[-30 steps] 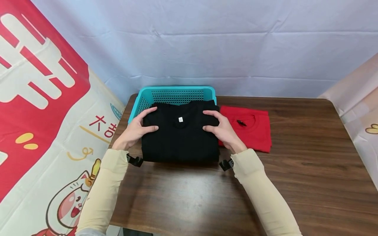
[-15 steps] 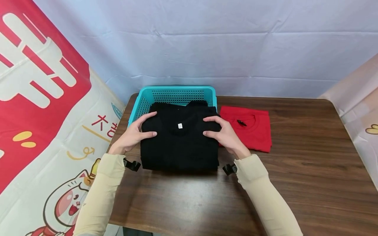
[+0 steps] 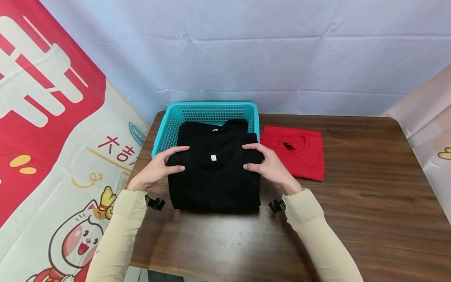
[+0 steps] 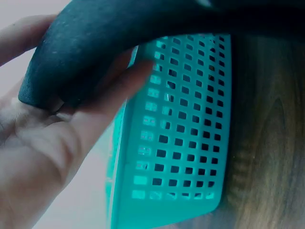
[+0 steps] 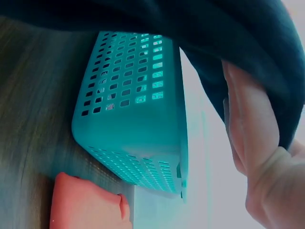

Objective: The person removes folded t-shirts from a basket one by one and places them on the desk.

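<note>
A folded black T-shirt [image 3: 215, 184] with a white neck label is held level between both hands, raised in front of the basket. My left hand [image 3: 155, 170] grips its left side, thumb on top and other fingers partly underneath. On the opposite side my right hand [image 3: 273, 167] holds it the same way. Behind it, more black clothing [image 3: 197, 128] with a pale label shows inside the turquoise basket [image 3: 211, 105]. The wrist views show the folded edge of the black T-shirt [image 4: 119, 24] above the basket's perforated wall [image 5: 128, 114], with fingers curling under the cloth.
To the right of the basket a folded red T-shirt [image 3: 299, 160] lies on the brown wooden table [image 3: 370, 188]. A pale cloth backdrop [image 3: 246, 58] hangs along the table's back edge. On the left stands a red and white printed banner [image 3: 84, 129].
Both hands have drawn the folded black T-shirt toward the person, away from the basket's back. More black clothing and its label now show in the basket. The red T-shirt has stayed put.
</note>
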`<state>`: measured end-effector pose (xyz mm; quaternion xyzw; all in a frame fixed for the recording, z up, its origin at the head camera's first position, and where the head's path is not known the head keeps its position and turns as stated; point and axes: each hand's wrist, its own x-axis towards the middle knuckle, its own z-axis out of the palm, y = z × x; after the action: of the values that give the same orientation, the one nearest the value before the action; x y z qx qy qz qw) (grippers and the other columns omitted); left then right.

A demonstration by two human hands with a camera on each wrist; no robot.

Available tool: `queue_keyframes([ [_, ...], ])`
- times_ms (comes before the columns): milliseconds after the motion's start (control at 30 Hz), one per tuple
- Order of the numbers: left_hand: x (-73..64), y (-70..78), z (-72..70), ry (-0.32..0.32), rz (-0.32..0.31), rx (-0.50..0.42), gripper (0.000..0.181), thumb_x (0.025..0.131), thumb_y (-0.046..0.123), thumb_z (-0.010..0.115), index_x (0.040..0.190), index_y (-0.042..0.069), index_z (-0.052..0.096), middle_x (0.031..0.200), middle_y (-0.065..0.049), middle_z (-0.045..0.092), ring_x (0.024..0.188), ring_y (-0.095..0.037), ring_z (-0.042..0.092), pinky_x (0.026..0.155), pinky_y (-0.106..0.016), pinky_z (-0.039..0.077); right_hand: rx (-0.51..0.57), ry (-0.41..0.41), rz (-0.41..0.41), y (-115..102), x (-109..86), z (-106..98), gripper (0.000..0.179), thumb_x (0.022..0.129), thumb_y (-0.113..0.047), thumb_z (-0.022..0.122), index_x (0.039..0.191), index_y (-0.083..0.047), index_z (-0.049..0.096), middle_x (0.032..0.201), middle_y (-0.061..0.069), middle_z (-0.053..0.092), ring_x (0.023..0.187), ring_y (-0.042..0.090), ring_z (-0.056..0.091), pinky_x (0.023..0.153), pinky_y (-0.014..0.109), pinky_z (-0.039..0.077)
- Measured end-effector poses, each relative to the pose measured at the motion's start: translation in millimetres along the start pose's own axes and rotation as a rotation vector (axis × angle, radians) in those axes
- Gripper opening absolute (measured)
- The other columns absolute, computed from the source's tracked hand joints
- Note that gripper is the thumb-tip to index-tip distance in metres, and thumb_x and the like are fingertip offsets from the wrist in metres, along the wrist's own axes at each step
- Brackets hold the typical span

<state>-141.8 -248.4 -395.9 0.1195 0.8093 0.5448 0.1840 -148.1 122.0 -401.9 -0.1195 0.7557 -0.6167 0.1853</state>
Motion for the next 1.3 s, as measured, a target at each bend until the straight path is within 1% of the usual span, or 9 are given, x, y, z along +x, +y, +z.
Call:
queue_keyframes([
  [133, -3.1, -1.8, -0.1, -0.011, 0.008, 0.011, 0.058, 0.089, 0.016, 0.069, 0.142, 0.024, 0.048, 0.153, 0.004, 0.035, 0.147, -0.017, 0.016, 0.116, -0.058, 0.018, -0.044, -0.027, -0.006, 1, -2.4, -1, 0.050, 0.086, -0.013, 0.071, 0.132, -0.024, 0.054, 0.044, -0.004, 0.028, 0.038, 0.011, 0.024, 0.041, 0.026, 0.028],
  [467, -11.1, -12.0, -3.6, -0.026, 0.055, -0.077, 0.064, 0.090, 0.005, 0.065, 0.148, 0.018, 0.040, 0.157, -0.001, 0.026, 0.147, -0.012, 0.013, 0.118, -0.057, 0.009, -0.002, -0.096, -0.058, 9, -8.3, 4, 0.043, 0.086, -0.009, 0.070, 0.126, -0.020, 0.058, 0.058, 0.004, 0.055, 0.040, 0.011, 0.038, 0.044, 0.025, 0.038],
  [533, -13.3, -13.8, -4.2, -0.040, 0.074, -0.110, 0.066, 0.090, 0.002, 0.064, 0.149, 0.015, 0.037, 0.158, -0.002, 0.024, 0.135, -0.002, 0.032, 0.116, -0.045, 0.024, 0.037, -0.121, -0.057, 12, -9.1, 5, 0.042, 0.086, -0.007, 0.070, 0.124, -0.017, 0.059, 0.074, 0.007, 0.066, 0.047, 0.012, 0.050, 0.048, 0.024, 0.043],
  [600, -15.5, -15.7, -5.1, -0.058, 0.090, -0.164, 0.067, 0.090, -0.001, 0.062, 0.150, 0.013, 0.036, 0.156, -0.002, 0.025, 0.095, 0.003, 0.054, 0.088, -0.030, 0.047, 0.070, -0.138, -0.044, 14, -9.6, 6, 0.041, 0.085, -0.007, 0.071, 0.123, -0.015, 0.060, 0.087, 0.008, 0.070, 0.056, 0.013, 0.059, 0.052, 0.025, 0.048],
  [700, -19.5, -19.3, -7.1, -0.098, 0.110, -0.258, 0.065, 0.091, -0.005, 0.059, 0.150, 0.011, 0.034, 0.149, 0.004, 0.031, 0.041, -0.009, 0.031, 0.038, -0.031, 0.025, 0.074, -0.139, -0.013, 16, -11.5, 6, 0.039, 0.084, -0.009, 0.072, 0.122, -0.015, 0.061, 0.078, 0.006, 0.069, 0.052, 0.013, 0.055, 0.050, 0.026, 0.047],
  [833, -25.7, -24.4, -10.5, -0.158, 0.096, -0.355, 0.062, 0.093, -0.006, 0.054, 0.149, 0.012, 0.036, 0.085, 0.009, 0.053, 0.034, -0.020, 0.018, 0.033, -0.035, 0.013, 0.089, -0.159, 0.018, 19, -14.4, 7, 0.038, 0.085, -0.010, 0.072, 0.121, -0.013, 0.062, 0.068, 0.000, 0.065, 0.050, 0.011, 0.054, 0.054, 0.032, 0.054],
  [967, -31.1, -28.7, -13.2, -0.186, 0.057, -0.363, 0.059, 0.093, -0.005, 0.054, 0.147, 0.015, 0.040, 0.049, 0.003, 0.019, 0.034, -0.022, 0.016, 0.035, -0.037, 0.012, 0.078, -0.185, 0.019, 21, -16.4, 10, 0.035, 0.085, -0.010, 0.072, 0.119, -0.011, 0.064, 0.064, -0.004, 0.063, 0.047, 0.009, 0.052, 0.061, 0.045, 0.058],
  [1200, -38.0, -35.2, -16.1, -0.240, 0.025, -0.338, 0.054, 0.093, -0.001, 0.057, 0.144, 0.013, 0.044, 0.079, 0.015, 0.052, 0.034, -0.024, 0.019, 0.034, -0.037, 0.012, 0.086, -0.248, 0.056, 25, -21.0, 12, 0.033, 0.084, -0.010, 0.072, 0.116, -0.010, 0.066, 0.048, -0.006, 0.053, 0.037, 0.007, 0.038, 0.062, 0.049, 0.057],
  [1300, -39.6, -37.8, -16.8, -0.262, 0.020, -0.331, 0.053, 0.093, 0.000, 0.057, 0.144, 0.013, 0.045, 0.084, 0.013, 0.049, 0.036, -0.024, 0.020, 0.036, -0.038, 0.013, 0.095, -0.289, 0.074, 26, -23.0, 13, 0.034, 0.084, -0.010, 0.072, 0.118, -0.009, 0.065, 0.047, -0.006, 0.051, 0.037, 0.008, 0.041, 0.064, 0.048, 0.058],
])
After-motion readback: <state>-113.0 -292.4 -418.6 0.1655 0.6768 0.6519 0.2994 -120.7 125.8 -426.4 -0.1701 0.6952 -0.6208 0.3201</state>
